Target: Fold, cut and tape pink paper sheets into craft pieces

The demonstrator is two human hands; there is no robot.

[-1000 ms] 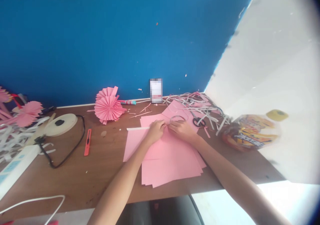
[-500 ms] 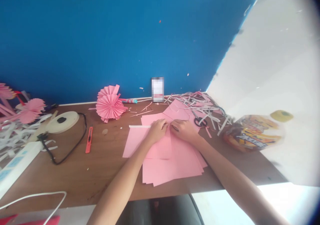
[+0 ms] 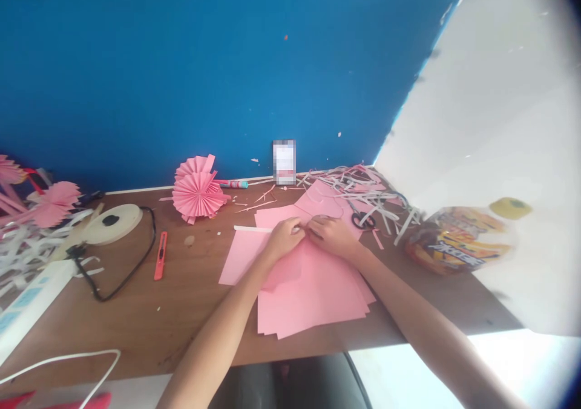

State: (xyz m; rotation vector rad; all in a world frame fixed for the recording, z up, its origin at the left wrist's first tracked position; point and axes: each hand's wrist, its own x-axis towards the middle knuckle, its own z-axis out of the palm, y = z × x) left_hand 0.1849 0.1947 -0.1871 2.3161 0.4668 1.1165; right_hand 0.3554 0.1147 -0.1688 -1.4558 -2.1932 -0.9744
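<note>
Both hands meet at the far edge of a loose stack of pink paper sheets (image 3: 313,294) lying on the brown wooden desk (image 3: 190,312). The left hand (image 3: 285,238) has its fingers curled down and pinched on the top pink sheet (image 3: 254,258), whose near corner lifts off the stack. The right hand (image 3: 333,236) presses beside it, fingers bent onto the same edge; how firmly it grips cannot be told. A thin white strip (image 3: 252,229) lies along that sheet's far edge, just left of the left hand.

Close behind the right hand sits a pile of white and pink paper offcuts (image 3: 363,191) with black-handled scissors (image 3: 362,219) in it. A folded pink paper rosette (image 3: 198,194) stands near the blue wall (image 3: 204,64), with a pink and teal pen (image 3: 233,184) beside it. Left of the sheets lie an orange utility knife (image 3: 159,255), a black cable (image 3: 131,264), a cream tape roll (image 3: 111,222) and a white power strip (image 3: 31,297). A crinkled snack bag (image 3: 458,239) rests at the desk's right edge.
</note>
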